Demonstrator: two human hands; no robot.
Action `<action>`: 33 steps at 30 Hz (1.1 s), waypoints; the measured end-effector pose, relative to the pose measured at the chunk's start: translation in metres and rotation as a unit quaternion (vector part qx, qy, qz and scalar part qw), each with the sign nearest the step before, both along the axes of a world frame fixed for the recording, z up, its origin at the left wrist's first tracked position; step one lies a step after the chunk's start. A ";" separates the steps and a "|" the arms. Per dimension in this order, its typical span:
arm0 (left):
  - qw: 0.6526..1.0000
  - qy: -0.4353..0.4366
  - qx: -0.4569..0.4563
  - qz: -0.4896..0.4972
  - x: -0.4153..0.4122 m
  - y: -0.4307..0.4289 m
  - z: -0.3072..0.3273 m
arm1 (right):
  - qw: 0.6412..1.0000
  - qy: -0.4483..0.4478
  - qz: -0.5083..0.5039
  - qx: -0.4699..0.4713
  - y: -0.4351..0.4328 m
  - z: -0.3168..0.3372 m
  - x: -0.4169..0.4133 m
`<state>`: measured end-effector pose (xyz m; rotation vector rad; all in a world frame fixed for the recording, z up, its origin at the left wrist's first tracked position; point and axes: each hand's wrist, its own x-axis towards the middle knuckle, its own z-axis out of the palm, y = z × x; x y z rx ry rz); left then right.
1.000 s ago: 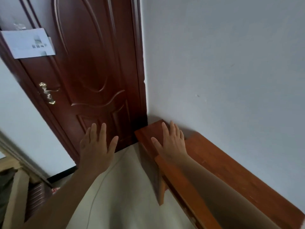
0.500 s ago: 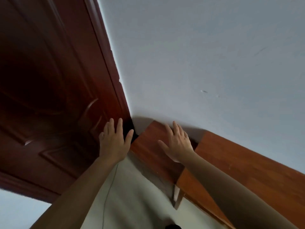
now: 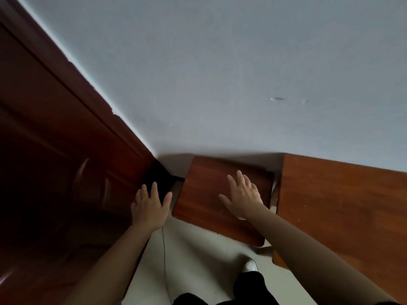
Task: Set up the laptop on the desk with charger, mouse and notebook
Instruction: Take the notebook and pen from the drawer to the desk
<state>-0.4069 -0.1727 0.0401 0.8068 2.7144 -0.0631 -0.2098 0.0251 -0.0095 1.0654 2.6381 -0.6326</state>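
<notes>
Reddish-brown wood-grain desk [image 3: 343, 205], dark brown door [image 3: 44, 150] (panelled), pale grey wall [image 3: 220, 62]

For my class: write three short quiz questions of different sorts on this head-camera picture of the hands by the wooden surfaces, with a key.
1. True or false: the left hand grips a laptop.
2. Which hand is over the smaller wooden surface? A left, B right.
3. Fill in: the larger wooden desk stands against a pale ____.

Key: 1 false, it is open and empty. 2 B, the right hand. 3 wall.
</notes>
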 end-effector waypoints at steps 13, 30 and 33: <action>0.977 -0.080 0.026 -0.197 -0.084 0.035 -0.068 | 0.936 -0.019 -0.351 -0.013 -0.119 -0.039 0.001; 0.944 -0.222 0.233 0.077 -0.066 -0.029 -0.324 | 0.811 0.063 -0.550 -0.189 -0.205 -0.281 -0.011; 0.900 -0.270 0.273 0.205 -0.059 -0.035 -0.358 | 0.728 0.146 -0.638 -0.204 -0.206 -0.313 -0.013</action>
